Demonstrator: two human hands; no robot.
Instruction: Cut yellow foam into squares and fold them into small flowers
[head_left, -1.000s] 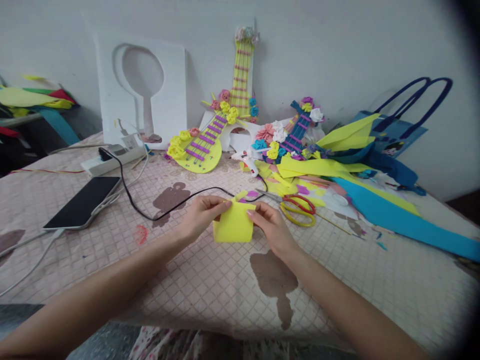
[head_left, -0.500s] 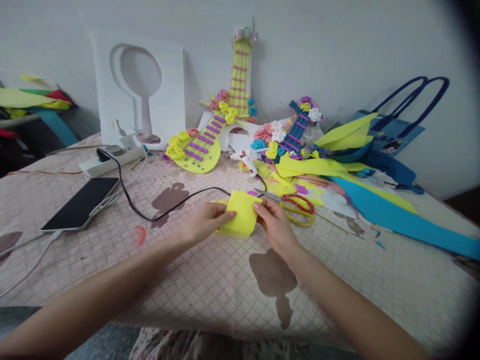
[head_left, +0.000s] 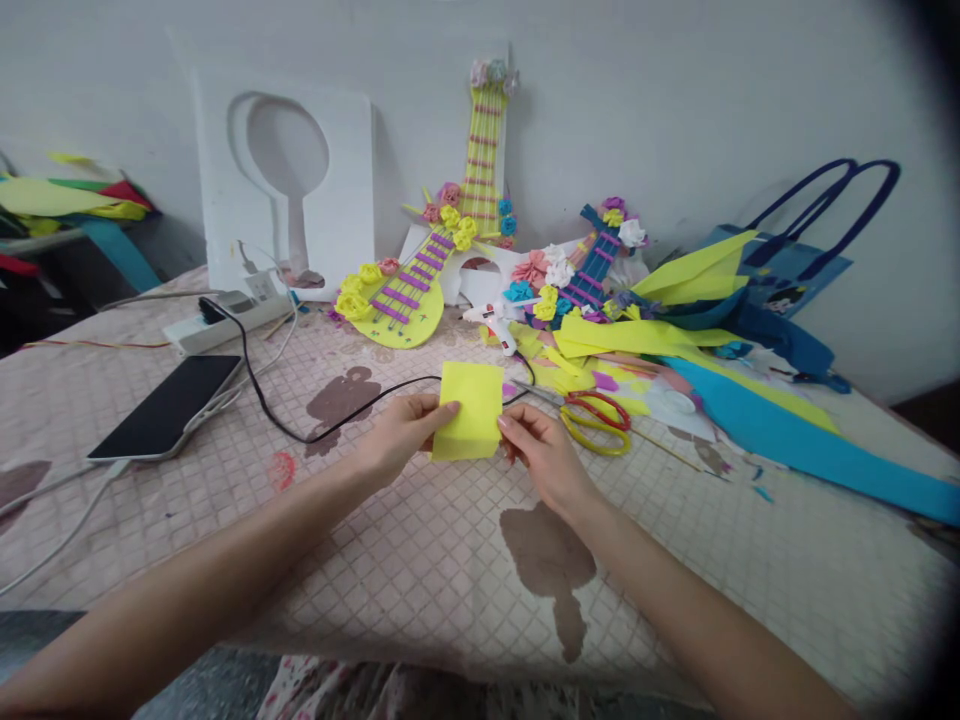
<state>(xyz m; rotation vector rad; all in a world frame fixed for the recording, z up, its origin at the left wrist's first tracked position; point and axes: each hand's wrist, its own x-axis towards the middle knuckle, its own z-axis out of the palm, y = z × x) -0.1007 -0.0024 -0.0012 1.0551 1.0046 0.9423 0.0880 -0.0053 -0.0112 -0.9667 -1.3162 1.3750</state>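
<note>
Both hands hold a small rectangle of yellow crepe paper (head_left: 471,408) above the table. My left hand (head_left: 409,430) pinches its left edge, thumb in front and the other fingers behind. At the paper's lower right edge, my right hand (head_left: 541,448) grips it between thumb and fingertips. Just beyond my right hand lie scissors (head_left: 600,420) with one red and one yellow handle. Behind the paper, a white glue gun (head_left: 491,322) rests among yellow scraps (head_left: 559,372).
Flower-trimmed paper instruments, one yellow (head_left: 405,310) and one blue (head_left: 592,270), stand at the back. A phone (head_left: 169,405) and a power strip (head_left: 229,322) are on the left, with cables across the cloth. Blue crepe paper (head_left: 810,440) and a bag (head_left: 802,265) occupy the right.
The yellow paper has turned more upright and squared up, shifting slightly left and up. My right hand has moved slightly down and left along its edge.
</note>
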